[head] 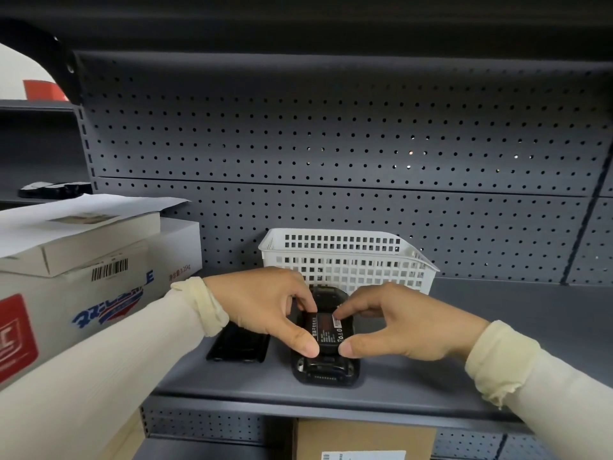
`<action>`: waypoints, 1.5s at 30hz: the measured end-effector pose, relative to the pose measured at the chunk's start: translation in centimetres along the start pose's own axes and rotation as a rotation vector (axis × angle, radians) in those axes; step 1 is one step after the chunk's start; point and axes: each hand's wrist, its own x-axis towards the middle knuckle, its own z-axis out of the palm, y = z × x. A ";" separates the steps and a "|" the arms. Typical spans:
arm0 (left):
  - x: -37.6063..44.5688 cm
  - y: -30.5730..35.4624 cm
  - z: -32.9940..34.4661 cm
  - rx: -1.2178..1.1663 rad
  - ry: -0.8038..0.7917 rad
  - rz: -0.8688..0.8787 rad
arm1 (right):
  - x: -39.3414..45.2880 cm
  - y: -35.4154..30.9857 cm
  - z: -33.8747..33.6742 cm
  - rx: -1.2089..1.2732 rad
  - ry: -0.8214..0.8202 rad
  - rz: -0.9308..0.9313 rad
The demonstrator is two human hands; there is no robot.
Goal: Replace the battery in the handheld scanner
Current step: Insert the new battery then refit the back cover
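Head view: the scanner point(324, 356) lies face-down on the grey shelf point(464, 343), near the shelf's front edge, its near end just short of the lip. Right of the scanner the shelf is bare out to the frame edge. Left of the scanner a black cover point(240, 345) lies flat, close beside it but apart. Behind the scanner, a white basket point(345, 257) stands against the perforated back panel point(331, 144), with the scanner's far end just in front of it.

Both forearms, in cream sleeves, reach in from the lower corners and meet over the scanner, wrists raised, palms down. The left hand point(265, 303) is curled, thumb and index finger spread in an arc; the thumb tip presses the battery point(328, 330) at its near left corner, the index at its far left edge. The right hand point(398, 323) mirrors it: thumb at the near right corner, index at the far right edge. So the battery is pinched between the two hands, sitting in the scanner's back compartment; whether it is fully seated I cannot tell.

Far left of the scanner, stacked boxes point(83, 260) fill the shelf.
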 end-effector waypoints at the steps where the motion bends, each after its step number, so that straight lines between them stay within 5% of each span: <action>1: 0.0 -0.1 0.0 0.007 -0.006 -0.004 | 0.0 0.0 0.0 -0.010 0.002 0.002; 45: -0.1 -0.5 1.0 -0.021 0.044 -0.029 | -0.3 -0.4 0.4 -0.182 0.024 -0.095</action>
